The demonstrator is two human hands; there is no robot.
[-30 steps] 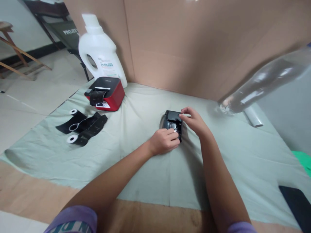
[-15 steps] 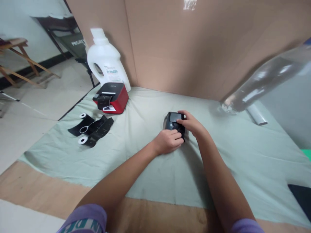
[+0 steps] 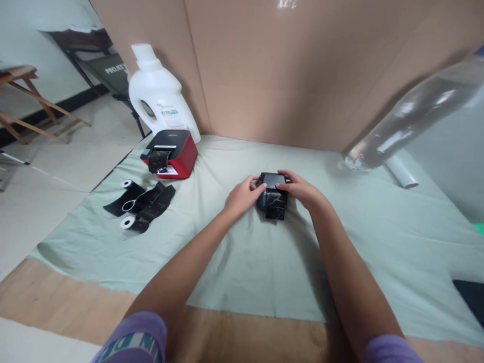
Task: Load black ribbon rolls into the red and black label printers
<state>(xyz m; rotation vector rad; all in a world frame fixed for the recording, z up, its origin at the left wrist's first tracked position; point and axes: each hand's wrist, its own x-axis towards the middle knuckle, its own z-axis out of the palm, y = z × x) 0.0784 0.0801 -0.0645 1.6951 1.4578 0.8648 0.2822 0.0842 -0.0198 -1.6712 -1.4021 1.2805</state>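
A small black portable printer lies on the pale green cloth, its smooth grey top panel facing up. From its near side a glossy black paper strip hangs down toward the cloth. My left hand grips the printer's left edge, thumb on the top near the strip. Opposite it, my right hand holds the right edge, with fingers round the far corner and the thumb on the panel. The printer's underside and far side are hidden.
To the left stands a red and black printer, with a white jug behind it. Black paper rolls lie loose nearby. A cardboard panel rises at the back. On the right are a clear plastic bottle and a white tube.
My left hand has moved up and left from the printer's near end to its left edge, uncovering the black strip. My right hand remains on the right side.
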